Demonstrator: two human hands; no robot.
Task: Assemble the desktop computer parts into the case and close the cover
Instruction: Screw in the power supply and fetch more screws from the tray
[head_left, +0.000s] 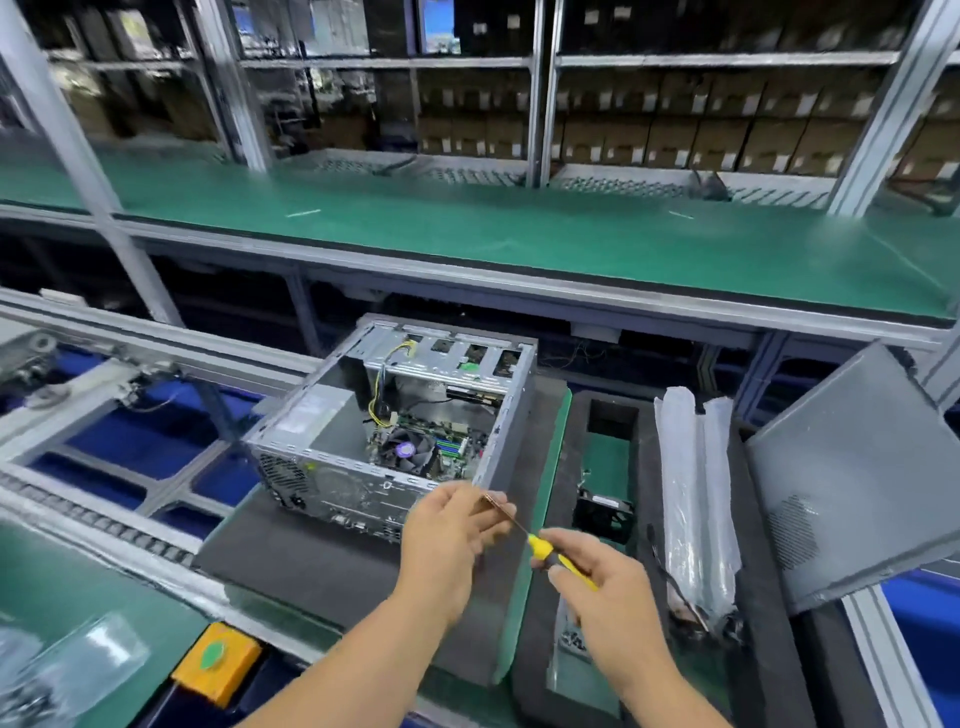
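Head view: both hands meet just in front of the open computer case (395, 415).
Screwdriver (540, 545): long axis runs from lower right up-left, tip toward the case.
Right hand (602, 587): grip closed round the yellow handle.
Left hand (452, 535): fingers pinch near the tip (what they hold is too small to tell).
Case: open side up, on a dark mat (311, 561) on the worktop.
Cover (857, 478): leaning tilted at right, beside a plastic-wrapped part (691, 493).
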